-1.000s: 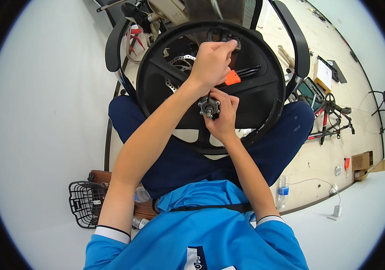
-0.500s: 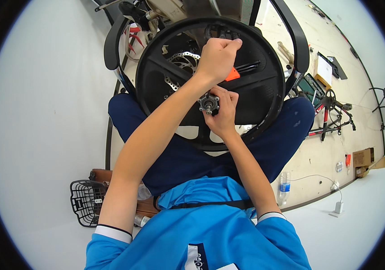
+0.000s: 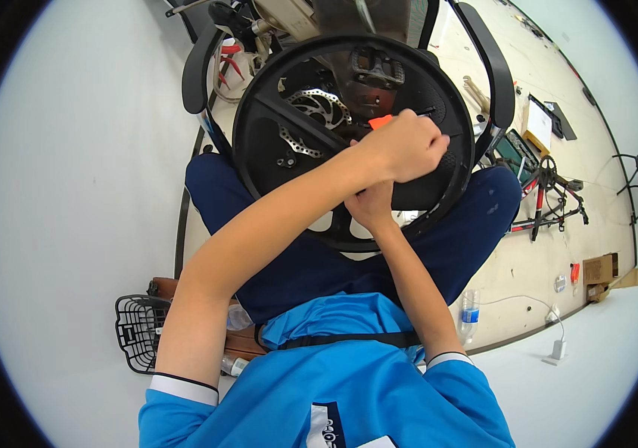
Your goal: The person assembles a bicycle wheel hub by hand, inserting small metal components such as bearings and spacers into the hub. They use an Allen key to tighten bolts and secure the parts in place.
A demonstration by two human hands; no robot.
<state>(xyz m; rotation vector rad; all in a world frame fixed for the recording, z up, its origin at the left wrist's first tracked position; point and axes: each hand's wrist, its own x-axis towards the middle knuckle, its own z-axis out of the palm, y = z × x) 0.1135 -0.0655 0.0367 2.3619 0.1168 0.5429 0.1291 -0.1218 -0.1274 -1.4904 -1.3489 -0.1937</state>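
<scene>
My left hand (image 3: 414, 147) is closed in a fist over the right part of a round black tray-like frame (image 3: 243, 128), and whatever it may hold is hidden. Just below it, my right hand (image 3: 372, 203) has its fingers curled around the bicycle hub. My left wrist and forearm hide most of that hub. A silver brake rotor (image 3: 339, 107) lies in the frame to the left, crossed by a black bar. Beside my left wrist shows an orange piece (image 3: 381, 121). A black bicycle pedal (image 3: 377, 67) lies at the far side.
Black chair armrests (image 3: 195, 81) flank the frame, which rests across my legs. On the floor to the right are a red and black bicycle frame (image 3: 539, 196) and a plastic bottle (image 3: 470, 317). A black wire basket (image 3: 138, 332) stands at lower left.
My left hand has swung from the far side toward me and right, so its forearm now covers the hub. My right hand has stayed nearly in place.
</scene>
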